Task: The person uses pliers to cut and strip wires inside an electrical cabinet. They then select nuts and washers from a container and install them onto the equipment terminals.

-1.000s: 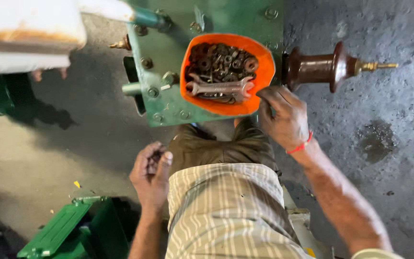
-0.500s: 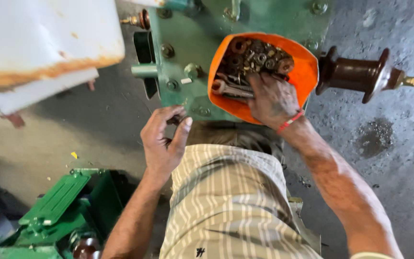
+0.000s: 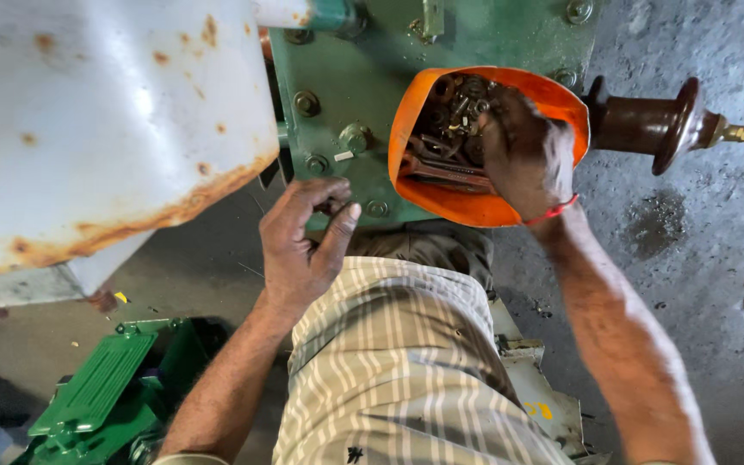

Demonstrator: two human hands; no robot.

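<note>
**Head view: one hand in a bowl of bolts, the other at a green machine casing**

Head camera looks straight down on a seated person in a striped shirt. The right hand (image 3: 523,155) reaches into an orange bowl (image 3: 406,129) that rests on a green metal casing (image 3: 492,39). The bowl is full of rusty nuts and bolts (image 3: 454,108), with a spanner (image 3: 441,172) lying across its near side. The fingers of this hand are curled down among the hardware, at the far right of the bowl's contents; whether they have closed on a piece cannot be seen, since the back of the hand hides the fingertips. A red band (image 3: 553,211) circles the wrist.

The left hand (image 3: 303,241) is held just in front of the casing's near edge, to the left of the bowl and apart from it. Its fingers are bent inward and the thumb is raised; something small and dark may sit between the fingertips, but it is too hidden to name.

A white, rust-spotted housing (image 3: 105,120) fills the upper left. A brown ribbed insulator (image 3: 647,125) juts out right of the bowl. A green ribbed cover (image 3: 96,383) lies on the grey floor (image 3: 699,258) at lower left.
</note>
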